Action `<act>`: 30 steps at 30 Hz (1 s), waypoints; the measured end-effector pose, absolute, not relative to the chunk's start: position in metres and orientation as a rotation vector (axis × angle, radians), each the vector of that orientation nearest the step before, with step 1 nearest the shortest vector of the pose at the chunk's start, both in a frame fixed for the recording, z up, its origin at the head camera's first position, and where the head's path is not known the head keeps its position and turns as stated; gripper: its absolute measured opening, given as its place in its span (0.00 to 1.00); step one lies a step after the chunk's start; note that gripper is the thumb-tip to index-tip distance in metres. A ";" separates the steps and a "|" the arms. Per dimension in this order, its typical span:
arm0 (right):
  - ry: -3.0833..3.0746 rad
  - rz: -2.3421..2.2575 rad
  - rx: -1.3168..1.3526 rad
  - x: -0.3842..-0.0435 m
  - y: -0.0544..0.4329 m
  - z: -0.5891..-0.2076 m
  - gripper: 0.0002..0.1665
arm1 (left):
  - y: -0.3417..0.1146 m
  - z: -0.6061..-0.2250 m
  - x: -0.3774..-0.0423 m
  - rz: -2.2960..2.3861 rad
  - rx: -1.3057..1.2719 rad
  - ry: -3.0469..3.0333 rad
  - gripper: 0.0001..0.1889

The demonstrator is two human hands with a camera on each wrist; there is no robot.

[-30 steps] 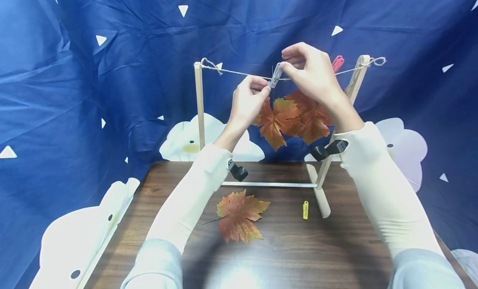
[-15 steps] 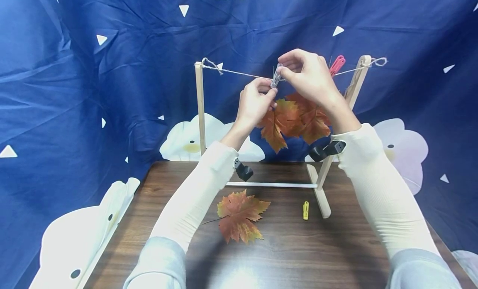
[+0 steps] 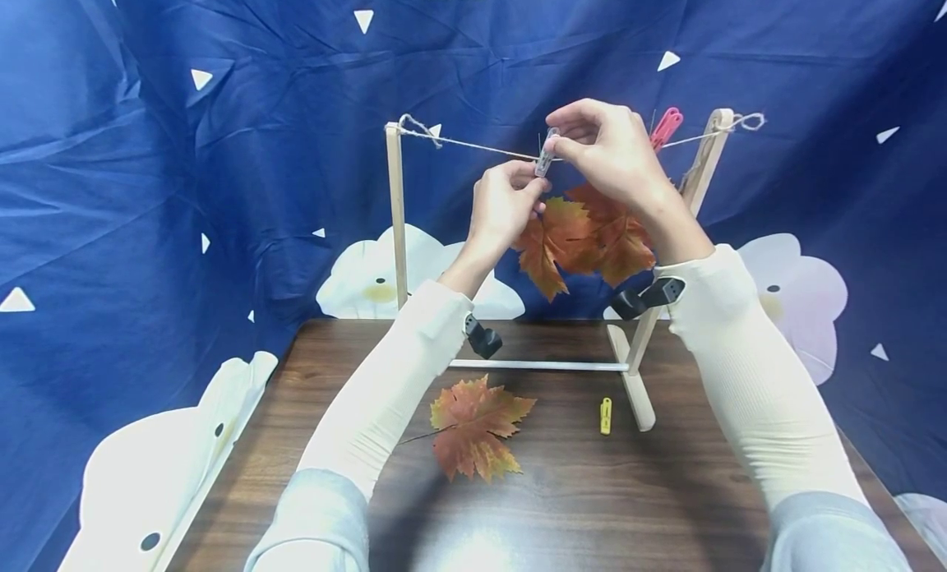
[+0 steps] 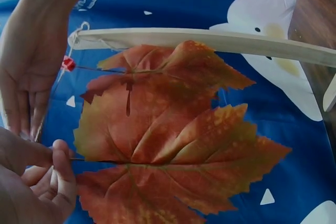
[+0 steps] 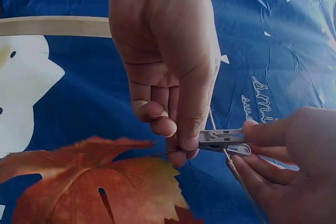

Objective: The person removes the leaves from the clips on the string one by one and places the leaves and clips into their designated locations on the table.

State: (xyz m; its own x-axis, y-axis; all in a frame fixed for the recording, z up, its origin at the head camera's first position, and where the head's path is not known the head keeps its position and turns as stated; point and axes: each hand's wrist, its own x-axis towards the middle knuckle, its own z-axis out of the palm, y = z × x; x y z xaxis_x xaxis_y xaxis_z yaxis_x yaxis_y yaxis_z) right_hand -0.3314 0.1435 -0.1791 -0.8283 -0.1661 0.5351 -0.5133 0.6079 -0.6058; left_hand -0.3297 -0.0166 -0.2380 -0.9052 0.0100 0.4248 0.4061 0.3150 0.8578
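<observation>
In the head view, my right hand (image 3: 617, 157) pinches the upper end of a grey clothespin (image 3: 547, 151) at the string (image 3: 473, 145). My left hand (image 3: 503, 206) is at the clothespin's lower end; the left wrist view shows its thumb and finger pinching the stem of an orange maple leaf (image 4: 173, 153). From the right wrist view, the left thumb touches the clothespin's tip (image 5: 207, 137), while the right fingers hold its handle end. Beside it hangs a second maple leaf (image 3: 625, 239), under a red clothespin (image 3: 667, 128) on the string.
A wooden frame with a left post (image 3: 396, 214) and right post (image 3: 709, 157) carries the string. A white bar (image 3: 543, 366) joins its base. Another maple leaf (image 3: 477, 428) and a yellow clothespin (image 3: 606, 416) lie on the brown table (image 3: 592, 506). Blue cloth (image 3: 259, 145) hangs behind.
My left hand has moved right and slightly down, closer under the grey clothespin. My right hand has come a little down and left. The held leaf has shifted slightly right.
</observation>
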 end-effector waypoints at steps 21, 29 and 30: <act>-2.276 1.252 0.493 -0.328 0.140 -0.180 0.19 | -0.019 -0.239 -0.328 -1.497 -0.353 -2.240 0.08; -2.179 1.322 0.466 -0.329 0.139 -0.180 0.17 | -0.021 -0.239 -0.328 -1.418 -0.358 -2.251 0.07; -2.169 1.331 0.456 -0.329 0.139 -0.180 0.17 | -0.021 -0.239 -0.328 -1.421 -0.364 -2.246 0.07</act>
